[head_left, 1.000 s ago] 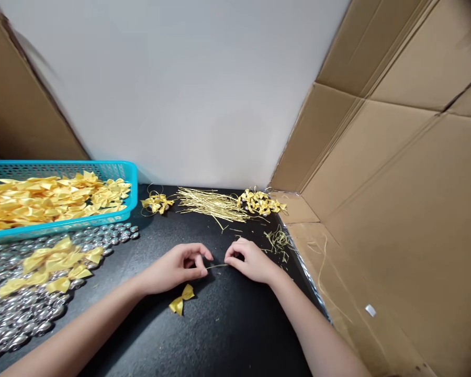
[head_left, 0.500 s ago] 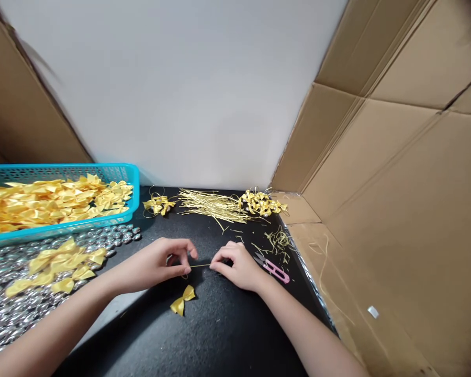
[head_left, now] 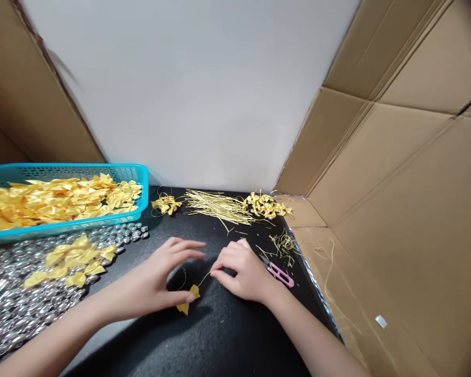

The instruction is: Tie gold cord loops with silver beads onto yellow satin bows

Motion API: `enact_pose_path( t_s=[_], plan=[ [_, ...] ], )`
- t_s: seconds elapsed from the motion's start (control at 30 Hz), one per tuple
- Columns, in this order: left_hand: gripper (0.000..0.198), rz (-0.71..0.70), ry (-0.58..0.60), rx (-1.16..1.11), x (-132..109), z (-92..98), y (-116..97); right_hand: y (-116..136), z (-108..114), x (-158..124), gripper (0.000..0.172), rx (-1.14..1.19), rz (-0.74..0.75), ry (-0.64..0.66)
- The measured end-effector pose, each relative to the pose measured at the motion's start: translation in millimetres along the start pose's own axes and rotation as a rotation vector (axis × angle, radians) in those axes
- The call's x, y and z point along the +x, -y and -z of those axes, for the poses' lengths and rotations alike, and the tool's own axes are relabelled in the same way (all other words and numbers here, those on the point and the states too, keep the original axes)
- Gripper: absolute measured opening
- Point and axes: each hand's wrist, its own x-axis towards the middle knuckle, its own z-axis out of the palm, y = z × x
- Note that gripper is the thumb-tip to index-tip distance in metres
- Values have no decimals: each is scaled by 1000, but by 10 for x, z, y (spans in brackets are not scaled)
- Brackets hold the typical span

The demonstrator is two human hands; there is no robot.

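A yellow ribbon bow (head_left: pixel 195 291) lies on the black tabletop, partly covered by the thumb of my left hand (head_left: pixel 160 275). That hand is open, its fingers stretched out above the bow. Whether the thumb touches the ribbon or only hovers over it I cannot tell. My right hand (head_left: pixel 239 269) is closed in a pinch on the end of a thin gold cord (head_left: pixel 204 279). The cord slants down to the bow, and a loose curl of it shows beneath my left fingers.
Pink thread snips (head_left: pixel 280 274) and cord scraps (head_left: pixel 282 243) lie beyond my right hand. Cut cords (head_left: pixel 220 207) sit at the back beside corded bows (head_left: pixel 267 205). On the left are a turquoise basket (head_left: pixel 145 188) of bows, silver beads (head_left: pixel 23 324) and loose bows (head_left: pixel 76 259). Cardboard (head_left: pixel 396 173) stands right.
My left hand has let go of the cord, opened and come down over the bow. My right hand still pinches the cord, which was taut between both hands and now slants to the bow.
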Motion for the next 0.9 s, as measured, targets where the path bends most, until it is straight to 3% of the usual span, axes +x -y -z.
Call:
enact_pose_path(
  t_s=[0.07, 0.23, 0.37, 0.47, 0.6, 0.8, 0.9],
  plan=[
    [27, 33, 28, -129, 50, -119, -114, 46, 19, -2, 13, 4, 21, -49],
    [44, 255, -97, -553, 116, -442, -157, 27, -61, -100, 15, 58, -100, -224],
    [43, 360, -274, -698, 85, -587, -71, 11, -255, -173, 17, 45, -156, -277],
    [35, 333, -280, -586, 62, -619, -54, 25, -364, -200, 19, -65, -91, -261],
    [27, 159, -234, -340, 39, -606, -59, 25, -402, -238, 19, -126, -60, -237],
    [26, 68, -176, -182, -3, -625, -57, 26, -396, -261, 16, -77, -58, -213],
    [28, 89, -169, -196, -19, -644, -71, 34, -411, -255, 13, 60, -130, -282]
  ],
)
